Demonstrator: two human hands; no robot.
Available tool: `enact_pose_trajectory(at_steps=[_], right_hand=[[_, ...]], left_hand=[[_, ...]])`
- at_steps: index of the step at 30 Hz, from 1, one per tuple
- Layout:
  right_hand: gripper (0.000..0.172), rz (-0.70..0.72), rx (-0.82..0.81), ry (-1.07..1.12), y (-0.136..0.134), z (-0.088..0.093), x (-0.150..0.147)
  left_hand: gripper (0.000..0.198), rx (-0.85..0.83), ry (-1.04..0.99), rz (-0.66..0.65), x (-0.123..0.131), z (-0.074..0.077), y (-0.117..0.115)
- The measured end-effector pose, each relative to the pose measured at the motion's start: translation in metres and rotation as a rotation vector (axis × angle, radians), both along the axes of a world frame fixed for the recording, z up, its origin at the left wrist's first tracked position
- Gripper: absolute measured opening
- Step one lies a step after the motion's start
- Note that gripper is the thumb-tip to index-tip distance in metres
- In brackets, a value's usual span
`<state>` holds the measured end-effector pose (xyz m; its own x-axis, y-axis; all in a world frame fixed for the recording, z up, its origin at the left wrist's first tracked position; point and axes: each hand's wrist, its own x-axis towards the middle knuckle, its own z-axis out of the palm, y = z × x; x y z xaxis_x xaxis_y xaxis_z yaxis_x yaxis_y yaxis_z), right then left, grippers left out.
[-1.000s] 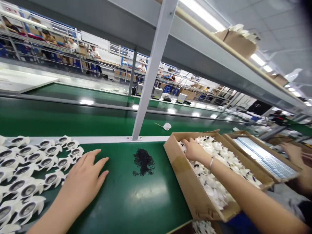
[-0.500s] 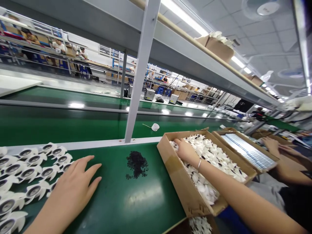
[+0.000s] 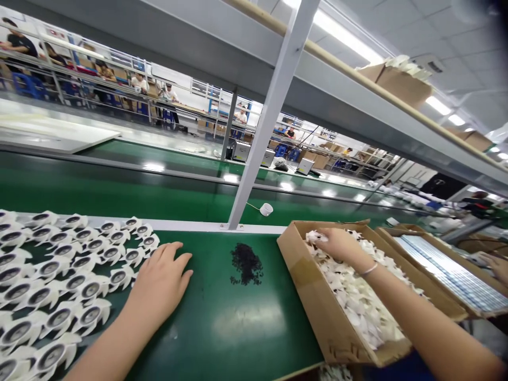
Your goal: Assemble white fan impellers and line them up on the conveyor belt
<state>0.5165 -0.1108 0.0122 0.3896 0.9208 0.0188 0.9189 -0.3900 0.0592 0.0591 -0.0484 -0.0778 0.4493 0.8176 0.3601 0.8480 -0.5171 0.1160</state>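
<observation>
A green conveyor belt (image 3: 222, 328) is stretching across the lower frame, with a grey steel shelf beam (image 3: 166, 47) and an upright post (image 3: 273, 116) rising above it. Cardboard cartons (image 3: 402, 84) are sitting on the shelf at upper right, and distant workers (image 3: 170, 94) are sitting along other lines at upper left. At lower right, a cardboard box (image 3: 305, 280) is holding a loose heap of white plastic pieces (image 3: 357, 301), and a second box (image 3: 416, 248) is lying just beside it, filled with rows of pale blue strips (image 3: 448, 275). A co-worker's hand (image 3: 498, 267) is reaching in at the right edge. The right hand (image 3: 341, 247) is nearer the heap, working inside the box with fingers bunched narrowly. One white piece (image 3: 316, 237) is sitting at the fingertips, toward upper left of the hand; its long axis and any actual grip are hard to tell. The left hand (image 3: 161, 280) is resting flat on the belt, fingers spread, just beside rows of white finned parts (image 3: 59, 317). Black bits (image 3: 246, 263) are lying between the hands. No readable writing is showing.
</observation>
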Motion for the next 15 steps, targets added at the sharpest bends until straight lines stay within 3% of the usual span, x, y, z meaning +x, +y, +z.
enact_pose_trajectory(at_steps=[6, 12, 15], right_hand=[[0.053, -0.099, 0.01, 0.127, -0.012, 0.016, 0.022], [0.063, -0.241, 0.025, 0.282, -0.022, 0.017, 0.024], [0.064, -0.31, 0.086, 0.274, -0.025, 0.029, 0.025]], left_hand=[[0.034, -0.049, 0.018, -0.005, 0.001, 0.007, -0.004], [0.032, -0.075, -0.004, -0.006, 0.002, 0.009, -0.007], [0.03, -0.088, -0.01, 0.011, 0.003, 0.01, -0.008]])
